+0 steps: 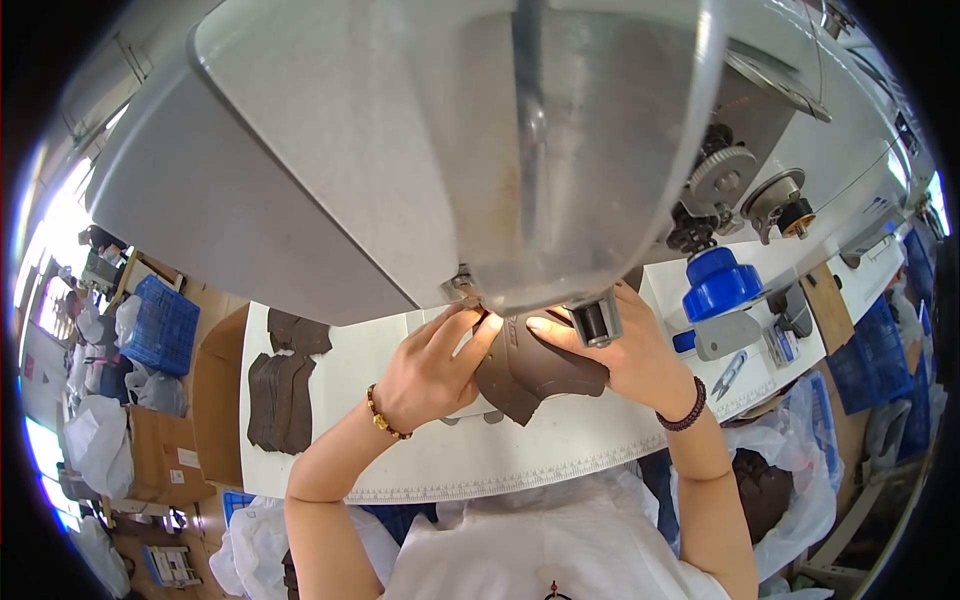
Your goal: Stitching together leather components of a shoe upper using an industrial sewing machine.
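A brown leather-like piece (560,372), curved and notched at its lower edge, lies on the white table under the head of a sewing machine (330,140). My left hand (432,365) grips its left side, thumb and bent fingers close together near the machine's foot. On the other side my right hand (632,350) holds the piece, the thumb pressed on top and the fingers partly hidden by the machine. A seam or fold runs down the piece between both thumbs. The needle is out of sight behind the machine's clear cover (590,150).
Stacked brown cut pieces (280,400) lie at the table's left, with more pieces (297,332) behind. Thread snips (732,374) rest at the right, near a blue knob (722,285) on the machine. A ruler strip (480,490) follows the front edge. Plastic bags (790,470) hang beside the table.
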A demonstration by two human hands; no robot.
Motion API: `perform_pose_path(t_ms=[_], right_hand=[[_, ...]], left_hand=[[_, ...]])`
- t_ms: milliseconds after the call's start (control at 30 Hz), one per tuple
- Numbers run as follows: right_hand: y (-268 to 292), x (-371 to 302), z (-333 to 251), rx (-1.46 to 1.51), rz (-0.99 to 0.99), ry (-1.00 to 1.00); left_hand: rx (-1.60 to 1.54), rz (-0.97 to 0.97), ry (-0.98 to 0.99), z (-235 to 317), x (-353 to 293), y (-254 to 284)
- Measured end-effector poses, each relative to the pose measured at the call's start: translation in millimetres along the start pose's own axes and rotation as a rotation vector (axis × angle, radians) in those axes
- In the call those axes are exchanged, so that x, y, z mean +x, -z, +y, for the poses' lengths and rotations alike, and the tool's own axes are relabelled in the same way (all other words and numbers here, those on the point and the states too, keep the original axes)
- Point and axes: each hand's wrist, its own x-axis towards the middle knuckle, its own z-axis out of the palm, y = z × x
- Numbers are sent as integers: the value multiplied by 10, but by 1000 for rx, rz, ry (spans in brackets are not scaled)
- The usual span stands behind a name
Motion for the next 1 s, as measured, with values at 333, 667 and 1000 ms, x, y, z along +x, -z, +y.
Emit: perform_pose_path(t_ms=[333, 667, 1000], right_hand=[[-321, -284, -418, -129, 237, 13], [-343, -307, -380, -64, 269, 5], [-261, -250, -439, -161, 107, -28]], left_hand=[[-237, 148, 141, 158, -63, 145], [-98, 99, -67, 218, -199, 7], [150, 169, -191, 191, -174, 29]])
